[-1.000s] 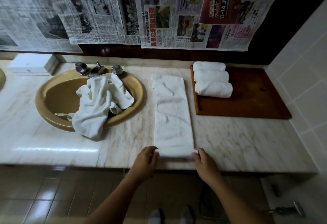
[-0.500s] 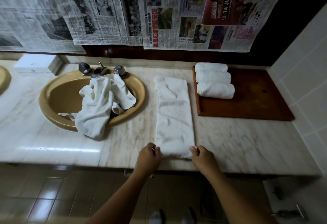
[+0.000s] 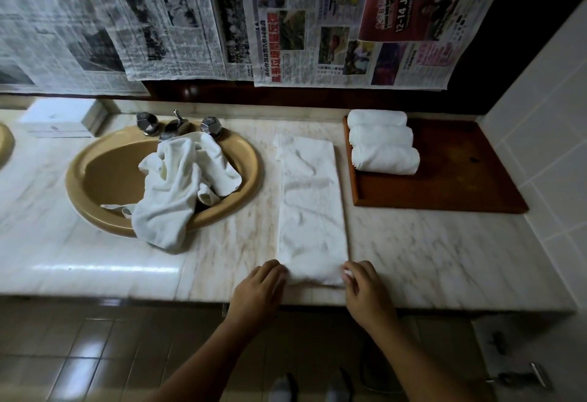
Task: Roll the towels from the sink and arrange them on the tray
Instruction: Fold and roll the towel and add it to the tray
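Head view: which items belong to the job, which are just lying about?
Job: folded white towel, held by left hand and right hand; crumpled white towels in tan oval sink; three rolled white towels on brown wooden tray.
Lying about: newspaper sheets, white box, chrome taps.

Towel laid out before me [image 3: 313, 211]: plain white, no print that I can see, grey shadows in its creases.
Sink [image 3: 95, 163]: mustard tan all over.
Crumpled towels [image 3: 171, 192]: the same unpatterned white.
Rolled towels [image 3: 382, 144]: white, all three.
Tray [image 3: 451, 185]: dark reddish-brown wood.
Counter [image 3: 438, 255]: pale marble; I see grey and pinkish-tan veins running through it.
Taps [image 3: 147, 123]: shiny silver-grey.
Newspapers [image 3: 143, 20]: black-and-white print to my left, colour pages to my right.
Advert [image 3: 409, 1]: red, with white lettering.
Box [image 3: 57, 116]: white.
Wall tiles [image 3: 546, 122]: off-white, laid in a grid.
Floor tiles [image 3: 73, 357]: dull beige-brown.
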